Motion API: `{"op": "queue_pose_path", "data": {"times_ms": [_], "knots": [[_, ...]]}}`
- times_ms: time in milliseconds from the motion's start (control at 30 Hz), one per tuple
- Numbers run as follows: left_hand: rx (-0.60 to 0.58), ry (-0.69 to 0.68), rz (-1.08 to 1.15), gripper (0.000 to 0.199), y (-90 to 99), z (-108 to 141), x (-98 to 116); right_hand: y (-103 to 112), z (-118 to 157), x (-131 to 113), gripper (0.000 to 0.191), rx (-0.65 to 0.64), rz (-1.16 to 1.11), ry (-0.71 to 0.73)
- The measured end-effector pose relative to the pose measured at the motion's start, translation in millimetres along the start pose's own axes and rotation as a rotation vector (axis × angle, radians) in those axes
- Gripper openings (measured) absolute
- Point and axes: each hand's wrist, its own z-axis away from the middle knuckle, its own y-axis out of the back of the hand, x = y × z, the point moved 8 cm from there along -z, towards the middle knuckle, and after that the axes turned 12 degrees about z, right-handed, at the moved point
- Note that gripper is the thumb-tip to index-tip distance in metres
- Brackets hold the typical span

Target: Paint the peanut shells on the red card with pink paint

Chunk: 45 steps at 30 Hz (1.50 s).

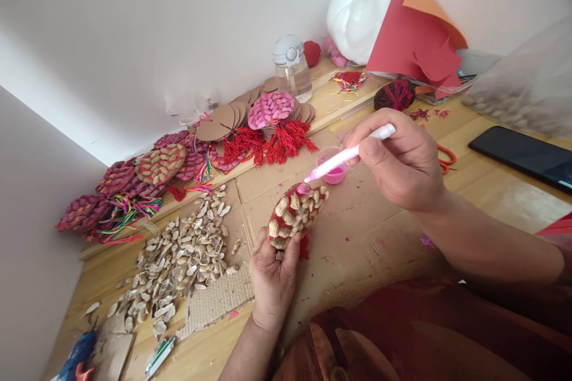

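The left hand has its grip on the low end of the peanut-shell disc, held tilted above the cardboard on the worktop. The right hand has its grip round a white brush pen, tip by a pink shell near the top edge. Pink paint sits close by. Best, I think, to keep the disc still and dab softly into each bump.
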Motion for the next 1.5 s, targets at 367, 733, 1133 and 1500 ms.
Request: {"op": "queue_pose_path", "data": {"times_ms": [367, 733, 1133, 1500], "knots": [[0.005, 0.037, 0.009, 0.007, 1.8, 0, -1, 5, 3, -12, 0.014, 0.031, 0.213, 0.116], [-0.056, -0.064, -0.115, 0.009, -2.9, -1, 7, 2, 7, -21, 0.009, -0.01, 0.359, 0.197], [-0.054, -0.116, -0.17, 0.006, -2.5, 0, 11, -8, 12, -33, 0.009, -0.056, 0.411, 0.394], [-0.063, -0.129, -0.158, 0.007, -4.1, 0, 11, -10, 12, -36, 0.004, -0.063, 0.447, 0.398]]}}
